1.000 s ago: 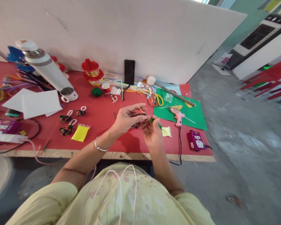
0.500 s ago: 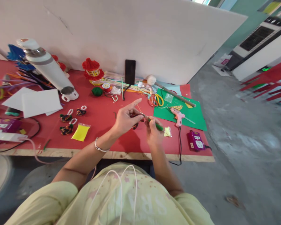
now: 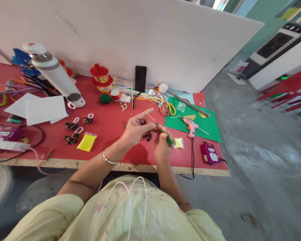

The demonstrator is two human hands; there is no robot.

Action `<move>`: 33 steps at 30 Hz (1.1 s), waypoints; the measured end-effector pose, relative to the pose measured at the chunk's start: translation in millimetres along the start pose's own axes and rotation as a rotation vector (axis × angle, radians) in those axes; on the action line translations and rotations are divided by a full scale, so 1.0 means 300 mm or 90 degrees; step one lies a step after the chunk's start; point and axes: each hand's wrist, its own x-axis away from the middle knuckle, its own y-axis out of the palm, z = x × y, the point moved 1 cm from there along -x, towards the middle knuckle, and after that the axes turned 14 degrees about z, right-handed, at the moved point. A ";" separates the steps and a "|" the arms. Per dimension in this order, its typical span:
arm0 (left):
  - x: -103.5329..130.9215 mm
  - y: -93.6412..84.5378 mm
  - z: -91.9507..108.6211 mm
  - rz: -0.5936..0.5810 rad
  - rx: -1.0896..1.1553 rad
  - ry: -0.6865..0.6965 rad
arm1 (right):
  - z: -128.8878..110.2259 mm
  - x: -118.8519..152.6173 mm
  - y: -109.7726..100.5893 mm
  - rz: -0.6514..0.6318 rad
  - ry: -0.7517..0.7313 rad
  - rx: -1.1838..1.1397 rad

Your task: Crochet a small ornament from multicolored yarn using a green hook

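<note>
My left hand (image 3: 134,130) pinches a small dark multicoloured crochet piece (image 3: 147,136), which hangs under its fingertips. A strand of orange yarn (image 3: 150,116) runs over its raised index finger. In my right hand (image 3: 162,149) is a crochet hook with a green handle (image 3: 169,140); its front end meets the work at my left fingertips, and the exact stitch is too small to make out. Both hands are held above the red table (image 3: 110,130). Left of them lie several similar crochet pieces (image 3: 72,138) with loops of white beads.
A yellow packet (image 3: 87,142) lies to the left, a pale yellow one (image 3: 179,143) to the right. A pink glue gun (image 3: 191,126) with its cord, scissors (image 3: 170,108) and a purple power socket (image 3: 210,153) are at right. Behind stand a phone (image 3: 140,79), a mug (image 3: 75,101) and a flask (image 3: 52,72).
My right hand has shifted slightly left and down with the crochet hook. More of the multicoloured piece shows beneath my left fingers. The view has moved a little.
</note>
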 end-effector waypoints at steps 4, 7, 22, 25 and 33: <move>0.001 -0.018 0.022 -0.057 0.031 -0.125 | 0.006 -0.018 -0.021 0.051 -0.039 -0.006; -0.005 -0.028 0.028 -0.064 0.032 -0.151 | -0.009 -0.043 -0.027 0.028 -0.067 -0.002; -0.029 -0.057 0.050 -0.114 -0.031 -0.118 | -0.090 -0.141 -0.096 -0.147 -0.254 0.034; -0.036 -0.063 0.054 -0.139 -0.045 -0.140 | -0.105 -0.165 -0.113 -0.197 -0.245 0.056; -0.063 -0.086 0.071 -0.245 -0.157 -0.183 | -0.177 -0.250 -0.149 -0.381 -0.155 0.027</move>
